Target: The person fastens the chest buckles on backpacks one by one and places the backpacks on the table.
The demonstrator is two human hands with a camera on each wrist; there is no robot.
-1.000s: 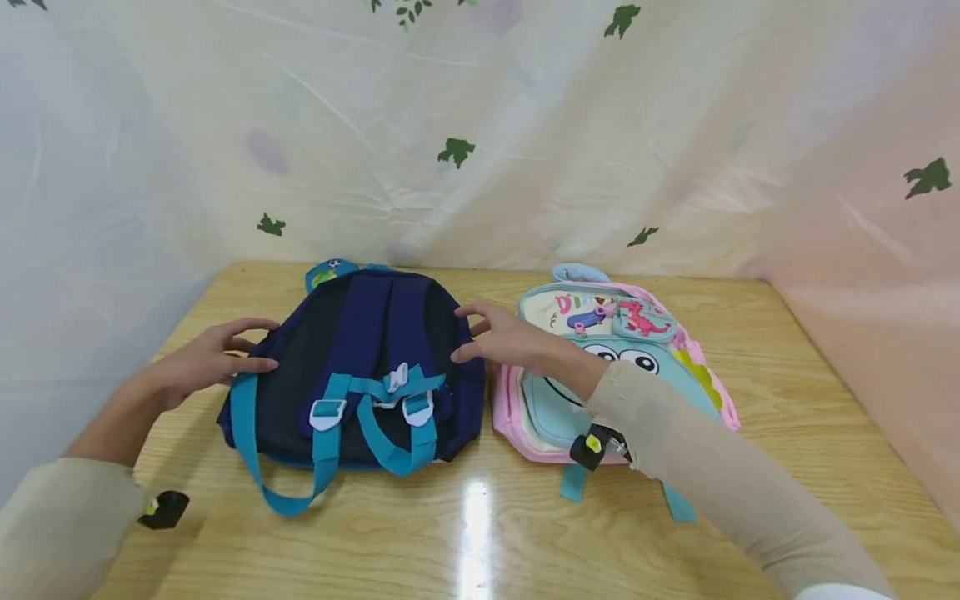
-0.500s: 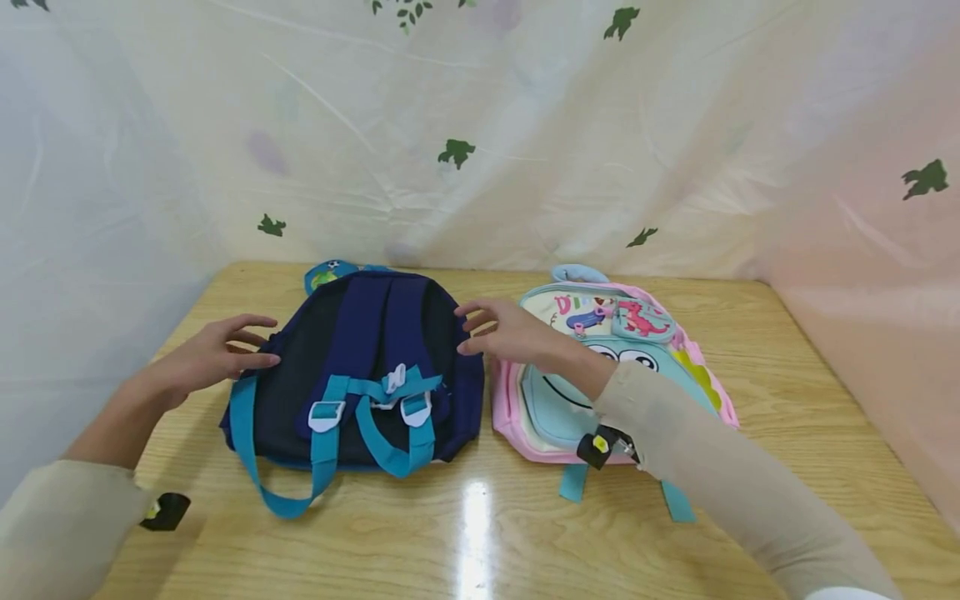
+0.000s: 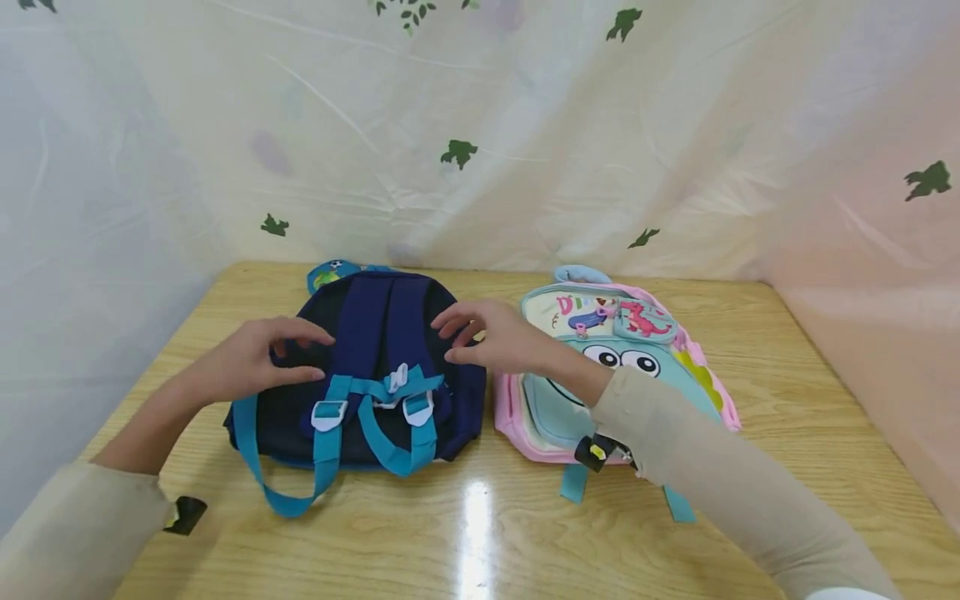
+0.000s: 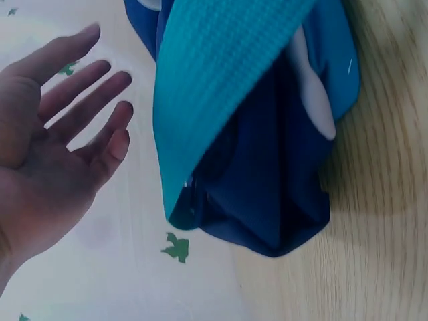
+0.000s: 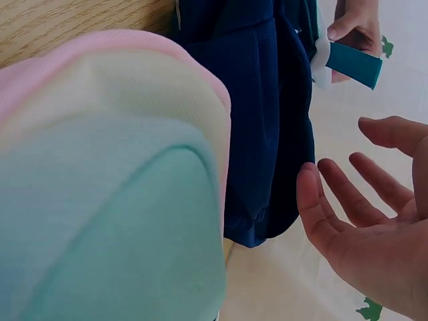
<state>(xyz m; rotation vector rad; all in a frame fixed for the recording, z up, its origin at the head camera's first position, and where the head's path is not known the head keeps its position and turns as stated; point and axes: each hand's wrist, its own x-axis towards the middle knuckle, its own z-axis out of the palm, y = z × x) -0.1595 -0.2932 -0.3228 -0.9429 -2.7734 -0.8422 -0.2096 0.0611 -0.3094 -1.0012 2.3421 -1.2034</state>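
Note:
A navy backpack (image 3: 461, 408) lies back side up on the left half of the table, its padded shoulder straps (image 3: 360, 325) uppermost. Turquoise webbing (image 3: 326, 454) with white buckles (image 3: 327, 415) loops toward the front edge. My left hand (image 3: 258, 358) is over the left part of the black back panel, fingers spread and relaxed, holding nothing. In the left wrist view that hand (image 4: 60, 134) is apart from the turquoise strap (image 4: 207, 87). Over the backpack's right side is my right hand (image 3: 498, 337), fingers loosely bent with nothing between them; its little finger overlaps the navy edge in the right wrist view.
A pink and mint backpack (image 3: 555, 408) with cartoon eyes and a dinosaur patch lies face up under my right forearm. Both bags rest on a wooden table (image 3: 375, 542). Behind hangs a pale curtain (image 3: 562, 100) with green leaf shapes.
My left hand has moved right, from the navy backpack's left edge to over its back panel. My right hand has shifted slightly left over the bag. Both backpacks stay about where they were.

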